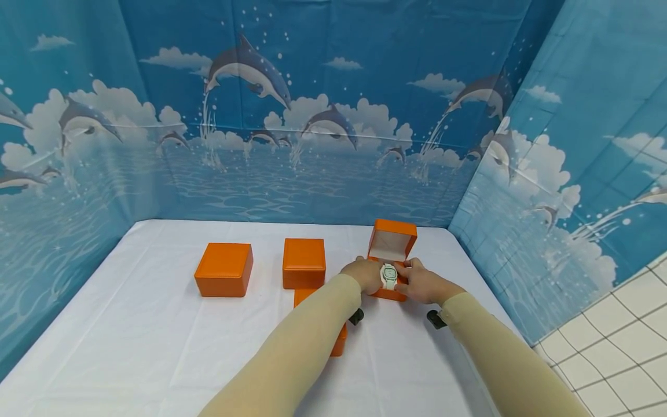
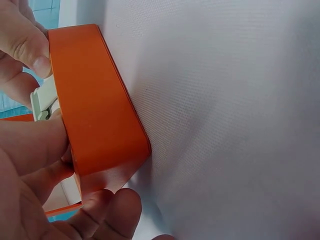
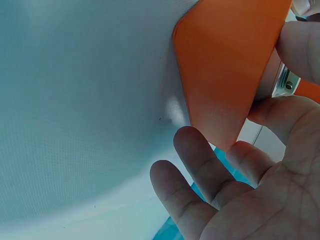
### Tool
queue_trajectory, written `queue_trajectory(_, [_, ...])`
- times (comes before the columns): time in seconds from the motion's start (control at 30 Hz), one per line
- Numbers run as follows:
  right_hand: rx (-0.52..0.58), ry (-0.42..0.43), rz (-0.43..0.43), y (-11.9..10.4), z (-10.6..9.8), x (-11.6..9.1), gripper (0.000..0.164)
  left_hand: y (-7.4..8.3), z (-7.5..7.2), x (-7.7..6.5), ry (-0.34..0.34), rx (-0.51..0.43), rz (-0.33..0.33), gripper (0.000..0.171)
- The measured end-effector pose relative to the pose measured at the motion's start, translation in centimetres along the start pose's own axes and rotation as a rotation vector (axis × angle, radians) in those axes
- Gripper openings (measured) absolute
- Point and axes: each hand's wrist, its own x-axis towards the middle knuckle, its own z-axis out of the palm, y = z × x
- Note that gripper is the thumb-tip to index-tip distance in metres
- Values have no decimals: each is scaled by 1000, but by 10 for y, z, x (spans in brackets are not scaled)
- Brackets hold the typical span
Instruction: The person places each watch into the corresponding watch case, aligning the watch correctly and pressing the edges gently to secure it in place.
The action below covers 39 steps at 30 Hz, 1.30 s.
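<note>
A pale green-white wristwatch (image 1: 388, 275) sits in an orange watch box (image 1: 385, 294) whose lid (image 1: 394, 236) stands up, showing a pale lining. My left hand (image 1: 365, 274) holds the watch from its left side, thumb and forefinger inside the rim; its other fingers lie against the box's outer side in the left wrist view. From the right, my right hand (image 1: 424, 282) has thumb and forefinger at the watch. Its remaining fingers spread outside the box wall (image 3: 225, 65) in the right wrist view. The box wall hides part of the fingertips and watch.
Two closed orange boxes stand to the left, one far left (image 1: 223, 270) and one at mid-table (image 1: 304, 263). Another orange box (image 1: 339, 341) is partly hidden under my left forearm. White cloth covers the table (image 1: 130, 347); dolphin-printed curtains (image 1: 323, 174) hang behind and beside it.
</note>
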Motion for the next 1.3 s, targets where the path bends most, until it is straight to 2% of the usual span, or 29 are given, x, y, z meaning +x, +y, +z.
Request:
queue_trajectory(0.5, [-24,2,-8,3,3,1,79,0,-1,-2,-6,-16,-12,52])
queue_trajectory(0.8, [-43,0,-6,1,1,1,77,1,-2,-1,1,15,-6,42])
queue_trajectory(1.0, [-45,-9,0,-3,-1,1,76,2,-3,-2,3,41,-11,45])
queue_trajectory(1.3, [-99,-41,-11,-6,-5,-3,76,3,-5,-7,-1,20,-16,54])
